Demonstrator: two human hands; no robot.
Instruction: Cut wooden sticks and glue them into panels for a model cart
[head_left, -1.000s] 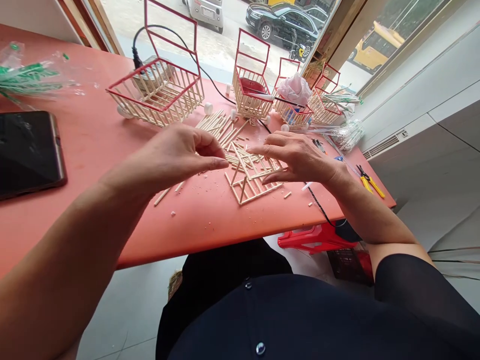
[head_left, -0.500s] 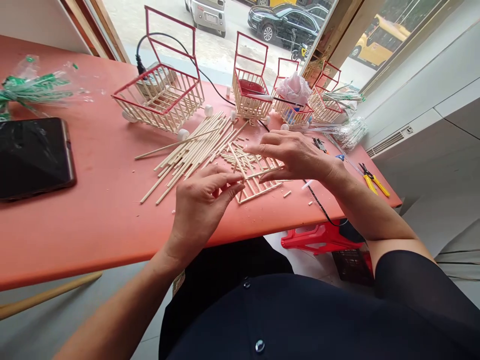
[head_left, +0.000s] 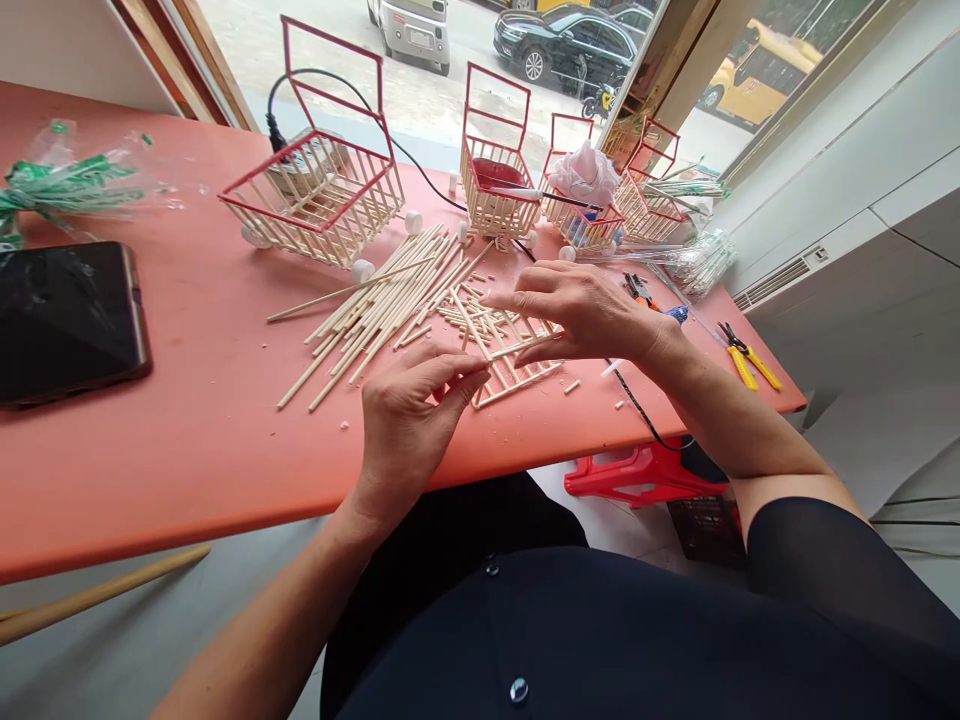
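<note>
A small ladder-like frame of thin pale wooden sticks [head_left: 517, 382] lies near the table's front edge, partly covered by my hands. My left hand [head_left: 412, 420] pinches thumb and forefinger together at the end of one of its bars; the exact spot between the tips is mostly hidden. Reaching across from the right, my right hand [head_left: 581, 310] hovers low over the frame with fingers stretched out and thumb apart, the thumb against a bar. Behind the frame is a heap of short cut stick pieces [head_left: 476, 318]. Long wooden sticks [head_left: 375, 310] are piled beyond my left hand.
Stick-built carts with red-edged tops, among them a large cart [head_left: 322, 200] and a narrower cart [head_left: 499, 185], stand along the window. Yellow-handled pliers [head_left: 750, 360] lie at right, a black phone [head_left: 71, 320] at left. A black cable [head_left: 637, 405] hangs over the front edge.
My left hand has shifted slightly right, its thumb and forefinger still pinched at the frame. My right hand keeps nearly the same place and pose.
</note>
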